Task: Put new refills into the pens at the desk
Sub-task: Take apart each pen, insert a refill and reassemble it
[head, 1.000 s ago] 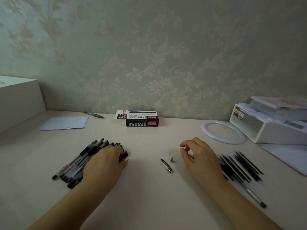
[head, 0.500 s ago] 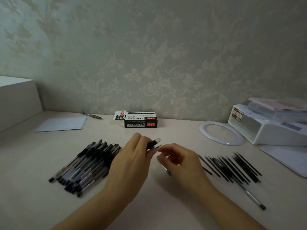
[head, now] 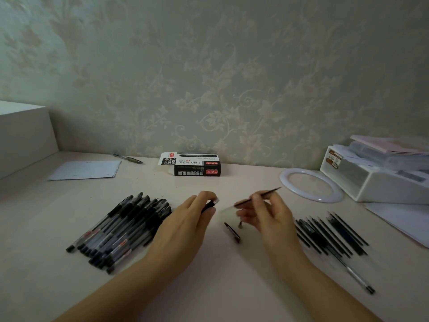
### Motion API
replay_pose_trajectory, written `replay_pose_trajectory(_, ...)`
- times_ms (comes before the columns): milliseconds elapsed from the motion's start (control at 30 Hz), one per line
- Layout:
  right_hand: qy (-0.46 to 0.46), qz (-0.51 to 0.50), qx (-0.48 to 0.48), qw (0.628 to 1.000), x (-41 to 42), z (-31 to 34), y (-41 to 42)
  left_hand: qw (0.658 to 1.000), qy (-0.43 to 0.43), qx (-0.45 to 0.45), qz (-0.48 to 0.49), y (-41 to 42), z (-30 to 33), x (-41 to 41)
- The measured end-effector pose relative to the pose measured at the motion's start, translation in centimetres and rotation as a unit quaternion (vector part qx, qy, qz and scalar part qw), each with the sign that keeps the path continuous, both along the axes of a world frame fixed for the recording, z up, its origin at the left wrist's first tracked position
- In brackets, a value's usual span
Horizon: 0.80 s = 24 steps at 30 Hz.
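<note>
- Two hands are up over the middle of the tabletop (head: 232, 287), close together but not touching.
- Your left hand (head: 185, 226) has its fingers curled round a pen barrel (head: 209, 204), whose dark grip end and clear tip stick out past the fingertips toward the right.
- Your right hand (head: 267, 214) pinches a thin black refill (head: 257, 196) between thumb and fingers; the refill slants up to the right, its upper end pointing toward the white ring (head: 284, 182).
- The refill's lower end sits just beside the open end of the pen barrel; motion blur hides whether any of it is inside.
- Below the gap between your hands, a pen cap (head: 232, 232) and a small pen tip piece (head: 240, 224) lie loose on the tabletop, near each other.
- A pile of capped pens (head: 116, 231) lies to the left of your left hand, all slanted the same way.
- A row of loose refills (head: 329, 233) lies to the right of your right hand, with one whole pen (head: 357, 278) lying at the near end of the row.
- A black-and-white pen box (head: 192, 164) stands at the back by the wall, its flap open on the left.
- A sheet of paper (head: 86, 169) and another pen (head: 127, 158) lie at the back left.
- A white storage box (head: 383, 184) stands at the far right.
</note>
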State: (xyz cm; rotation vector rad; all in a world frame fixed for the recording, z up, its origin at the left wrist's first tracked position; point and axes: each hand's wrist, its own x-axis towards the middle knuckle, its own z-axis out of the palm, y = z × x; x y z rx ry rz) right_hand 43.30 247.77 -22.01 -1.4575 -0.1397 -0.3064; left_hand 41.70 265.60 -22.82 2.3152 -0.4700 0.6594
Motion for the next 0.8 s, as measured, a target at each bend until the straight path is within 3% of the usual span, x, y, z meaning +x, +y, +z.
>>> replay_pose_trajectory(100,0.047,-0.007,0.145,0.988,0.7,-0.1,-1.0,0.998,0.053,-0.01,-0.019,0.3,-0.7,0.7)
replay_pose_trajectory(200,0.079,0.025,0.204,0.975,0.9,-0.4,-1.0,0.996,0.079,-0.006,-0.048,0.2,-1.1,0.9)
replay_pose_trajectory(467,0.071,0.084,0.123,0.986,0.7,-0.4,-0.7,0.993,0.095,-0.027,-0.069,0.3,-1.3,1.3)
replay_pose_trajectory(800,0.068,0.078,0.132,0.986,1.0,-0.7,-0.9,0.993,0.09,-0.026,-0.069,0.4,-1.4,1.3)
